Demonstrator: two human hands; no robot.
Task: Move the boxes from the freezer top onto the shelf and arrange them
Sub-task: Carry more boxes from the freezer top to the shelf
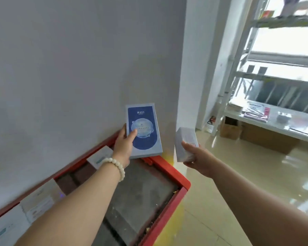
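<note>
Your left hand (124,146) is gripping a flat blue box (143,130) by its left edge, thumb on its front, above the far corner of the red freezer (169,172). At three o'clock from it, your right hand (196,155) is clutching a small white box (184,144). More pale boxes (41,199) are lying on the freezer at eight o'clock; the shelf (274,129) is standing at two o'clock.

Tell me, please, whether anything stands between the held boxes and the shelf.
Nothing visible does: open floor separates the blue box in the left hand and the white box in the right hand from the shelf.
</note>
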